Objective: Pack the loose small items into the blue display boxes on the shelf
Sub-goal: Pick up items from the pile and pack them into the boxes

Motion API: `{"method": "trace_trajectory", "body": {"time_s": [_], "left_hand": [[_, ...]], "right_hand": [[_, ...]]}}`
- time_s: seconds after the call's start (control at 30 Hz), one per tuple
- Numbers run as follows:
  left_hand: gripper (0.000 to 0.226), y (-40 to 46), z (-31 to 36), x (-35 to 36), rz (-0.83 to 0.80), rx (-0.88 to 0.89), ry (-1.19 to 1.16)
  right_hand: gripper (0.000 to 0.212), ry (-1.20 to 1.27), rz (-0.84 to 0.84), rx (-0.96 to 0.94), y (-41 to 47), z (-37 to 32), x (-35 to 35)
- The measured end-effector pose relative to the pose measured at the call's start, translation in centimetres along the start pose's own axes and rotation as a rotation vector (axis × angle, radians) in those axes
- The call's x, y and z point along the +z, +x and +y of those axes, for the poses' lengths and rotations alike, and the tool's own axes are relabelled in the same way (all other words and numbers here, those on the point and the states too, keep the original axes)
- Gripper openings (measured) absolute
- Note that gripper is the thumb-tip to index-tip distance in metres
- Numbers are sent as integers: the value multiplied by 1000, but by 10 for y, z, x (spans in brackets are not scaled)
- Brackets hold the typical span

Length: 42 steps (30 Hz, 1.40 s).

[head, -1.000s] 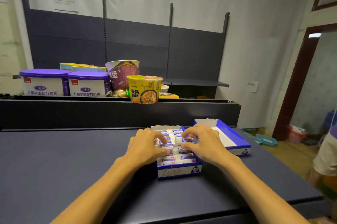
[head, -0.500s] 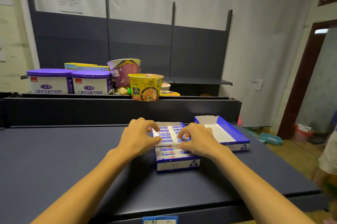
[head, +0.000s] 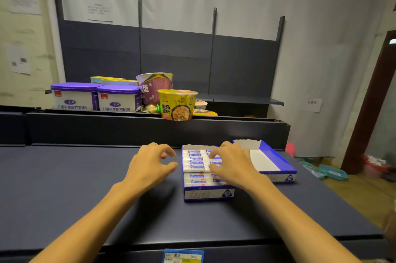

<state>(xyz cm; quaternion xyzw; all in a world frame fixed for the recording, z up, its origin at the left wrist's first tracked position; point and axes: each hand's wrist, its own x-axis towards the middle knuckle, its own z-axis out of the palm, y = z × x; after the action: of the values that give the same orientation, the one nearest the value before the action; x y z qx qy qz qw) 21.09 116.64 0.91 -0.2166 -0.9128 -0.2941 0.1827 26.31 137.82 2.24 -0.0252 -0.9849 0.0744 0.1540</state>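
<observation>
A person's right hand (head: 233, 164) rests curled fingers on small packets (head: 196, 161) lying crosswise in the near blue display box (head: 205, 194), while the left hand (head: 150, 166) hovers loosely curled, empty, just leftward.

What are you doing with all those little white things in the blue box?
A person is packing small white wrapped items into a blue cardboard display box on a dark shelf. The right hand rests on the rows inside, fingers spread over them. The left hand hovers beside the box, loosely curled and holding nothing. This box looks nearly full. A second blue cardboard box to its right sits open, with nothing visible inside.
</observation>
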Motion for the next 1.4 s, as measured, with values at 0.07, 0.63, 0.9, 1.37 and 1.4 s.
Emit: {"method": "trace_trajectory", "body": {"time_s": [0.07, 0.63, 0.9, 1.37, 1.4], "left_hand": [[24, -6, 0, -4, 27, -11, 24], [31, -118, -53, -93, 124, -137, 393], [33, -173, -126, -167, 149, -189, 452], [30, -259, -285, -331, 203, -246, 552], [31, -263, -294, -341, 208, -250, 548]], "right_hand": [[43, 24, 48, -27, -2, -6, -5], [39, 85, 92, -389, -38, -137, 18], [40, 90, 86, -474, -54, -254, 33], [38, 109, 113, -577, -79, -507, 73], [38, 117, 107, -582, -79, -520, 77]]}}
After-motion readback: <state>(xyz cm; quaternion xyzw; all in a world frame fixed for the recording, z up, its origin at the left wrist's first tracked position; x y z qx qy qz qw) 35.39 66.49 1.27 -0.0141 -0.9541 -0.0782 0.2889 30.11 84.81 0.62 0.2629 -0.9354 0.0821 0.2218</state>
